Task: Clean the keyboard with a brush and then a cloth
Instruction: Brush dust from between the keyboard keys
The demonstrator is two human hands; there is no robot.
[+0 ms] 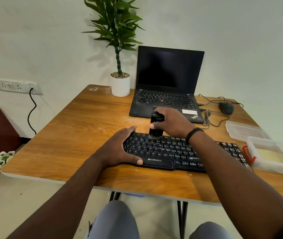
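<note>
Left hand [120,149] on keyboard [171,152], brush [155,126] in right hand [170,123]

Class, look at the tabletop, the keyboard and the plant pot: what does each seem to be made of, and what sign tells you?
Tabletop: wood or wood-look laminate, going by brown grain lines and a pale edge band. Keyboard: black plastic, matte moulded keys with printed legends. Plant pot: smooth white, probably ceramic or plastic; the look leaves it open.

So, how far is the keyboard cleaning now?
Nothing looks finished yet. In hand: the right hand holds the brush upright, bristles on the upper key rows, while the left hand steadies the keyboard. Left: the remaining keys, then the cloth wipe.
</note>
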